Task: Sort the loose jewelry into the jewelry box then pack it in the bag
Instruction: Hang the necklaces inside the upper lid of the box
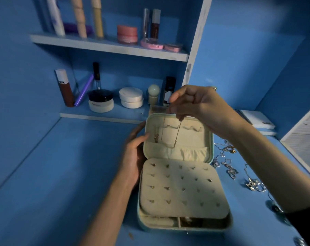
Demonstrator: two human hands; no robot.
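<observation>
Currently the jewelry box [168,229] lies open on the blue table [61,174], just in front of the person. Its lid [211,144] stands upright at the far side, with the cream lining facing the camera.

Hand states:
- The left hand [133,157] grips the left edge of the lid. The thumb lies on the inner face and the fingers wrap behind it.
- The right hand [198,107] is raised above the lid's top edge. Its fingertips pinch the upper end of a thin gold necklace [178,134].

Position of parts:
- The necklace hangs straight down in front of the lid lining. Its lower end reaches the gathered fabric pocket [189,151] at the bottom of the lid; whether it is caught on one of the hooks above cannot be determined, since the view is dim.
- A second chain [157,137] hangs at the left of the lid lining.
- A cream earring panel [184,189] covers most of the base and carries rows of small studs.
- Small compartments [189,222] show at the front of the base, below the panel.
- Loose silver jewelry [229,167] lies in a tangle on the table to the right of the box, near the right forearm.

Behind the box, a lower shelf [104,116] holds round jars [131,97] and bottles. An upper shelf [106,47] holds tubes and pink compacts [127,34].
</observation>
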